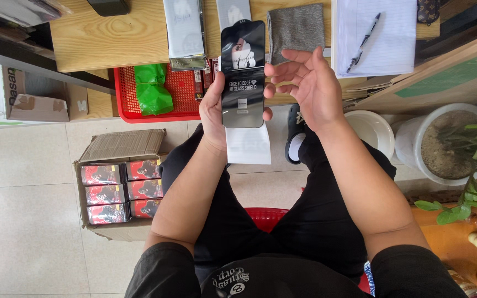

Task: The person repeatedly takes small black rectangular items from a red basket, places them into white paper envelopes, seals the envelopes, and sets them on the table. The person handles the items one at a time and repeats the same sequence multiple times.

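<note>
Soft, even daylight filled the scene, with only faint shadows. The glossy black packet (243,74) gripped in the left hand (214,113) caught a pale sheen. Focus stayed sharp there, while the frame edges bent slightly.

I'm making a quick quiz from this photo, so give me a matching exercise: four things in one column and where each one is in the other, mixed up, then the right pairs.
Things:
1. pen
2. green bag
3. black screen protector
4. small red boxes

Places:
A. in the cardboard box on the floor
B. in the left hand
C. on the lined notepad
D. in the red basket

Pairs: 1-C, 2-D, 3-B, 4-A. The right hand is open beside the protector.
</note>
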